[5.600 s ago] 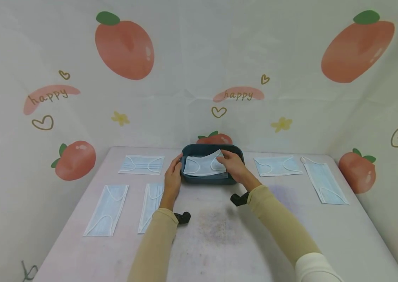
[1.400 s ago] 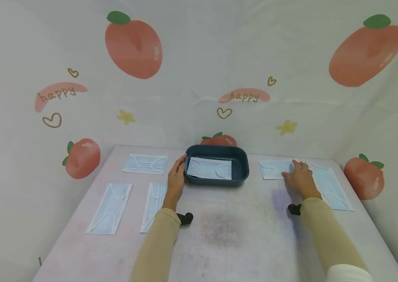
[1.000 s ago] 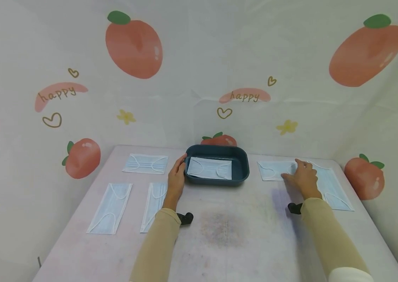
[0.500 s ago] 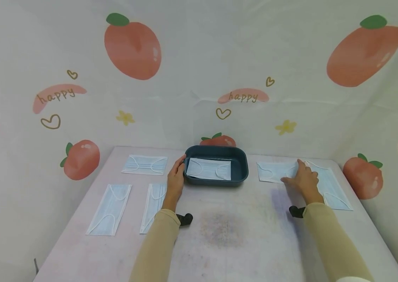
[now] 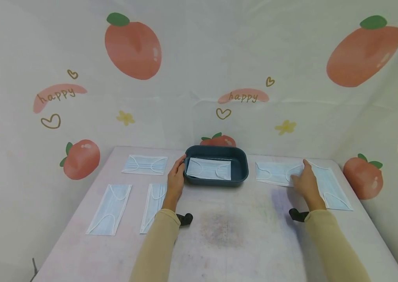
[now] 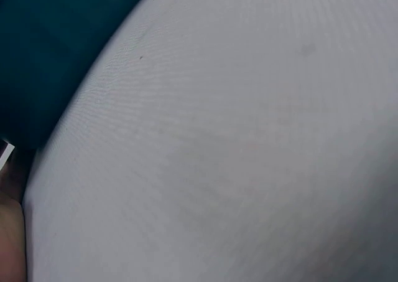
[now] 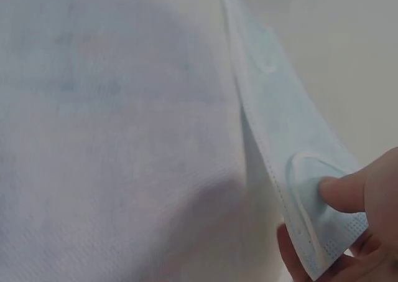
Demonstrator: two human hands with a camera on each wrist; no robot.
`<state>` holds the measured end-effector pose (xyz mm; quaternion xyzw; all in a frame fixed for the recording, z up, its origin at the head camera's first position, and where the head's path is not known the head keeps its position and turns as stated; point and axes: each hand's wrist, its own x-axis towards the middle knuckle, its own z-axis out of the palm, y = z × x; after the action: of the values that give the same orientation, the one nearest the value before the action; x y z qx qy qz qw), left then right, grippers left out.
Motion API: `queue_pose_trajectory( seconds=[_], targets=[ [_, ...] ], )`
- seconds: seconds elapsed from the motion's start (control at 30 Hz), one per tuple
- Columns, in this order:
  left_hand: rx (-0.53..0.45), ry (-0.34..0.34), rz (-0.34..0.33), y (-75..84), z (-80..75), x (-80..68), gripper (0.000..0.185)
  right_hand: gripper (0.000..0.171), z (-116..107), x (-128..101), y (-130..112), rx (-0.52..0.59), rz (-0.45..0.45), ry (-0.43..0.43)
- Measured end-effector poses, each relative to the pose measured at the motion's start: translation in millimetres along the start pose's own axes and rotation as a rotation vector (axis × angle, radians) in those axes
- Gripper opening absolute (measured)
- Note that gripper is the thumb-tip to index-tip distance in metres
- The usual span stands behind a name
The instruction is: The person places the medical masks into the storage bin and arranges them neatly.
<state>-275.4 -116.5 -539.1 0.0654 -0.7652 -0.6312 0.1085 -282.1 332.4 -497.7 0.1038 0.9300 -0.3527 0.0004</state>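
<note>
At the back middle stands a dark teal plastic bin point(image 5: 240, 164) with stacked face masks point(image 5: 209, 169) in its left part. My left hand point(image 5: 175, 182) holds the bin's left end, fingertips at the rim; in the left wrist view only a sliver of it shows beside the bin point(image 6: 56, 51). To the right of the bin, my right hand point(image 5: 306, 186) pinches the right end of a pale blue face mask point(image 5: 276, 172). In the right wrist view the thumb lies on top of this mask point(image 7: 292, 120) and the fingers are beneath it; its near edge is raised off the table.
Another mask point(image 5: 334, 192) lies at the far right, partly behind my right hand. On the left lie three more masks: one at the back point(image 5: 144, 164), one at the front left point(image 5: 109, 210) and one beside my left forearm point(image 5: 154, 205). A patterned cloth point(image 5: 184, 58) hangs behind the table.
My right hand has gone from placing a mask in the bin to the mask on the right, now pinching its right end. That mask has tilted and shifted slightly. The left hand stays at the bin.
</note>
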Motion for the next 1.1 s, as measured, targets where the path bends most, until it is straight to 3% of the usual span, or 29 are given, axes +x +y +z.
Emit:
queue_pose_trajectory(
  seconds=[0.27, 0.53, 0.77, 1.1],
  targets=[
    [-0.004, -0.004, 0.002, 0.1, 1.5, -0.9, 0.038, 0.066, -7, -16, -4, 0.097, 0.095, -0.037],
    [-0.004, -0.004, 0.018, 0.0, 1.4, 0.0, 0.038, 0.052, -7, -26, -5, 0.231, 0.03, 0.043],
    [0.003, -0.01, 0.01, 0.5, -0.1, -1.2, 0.038, 0.054, -13, -32, -11, 0.251, 0.019, 0.069],
    [0.014, -0.014, 0.014, 4.4, -0.6, -2.4, 0.04, 0.057, -31, -43, -28, 0.46, -0.025, 0.071]
  ],
)
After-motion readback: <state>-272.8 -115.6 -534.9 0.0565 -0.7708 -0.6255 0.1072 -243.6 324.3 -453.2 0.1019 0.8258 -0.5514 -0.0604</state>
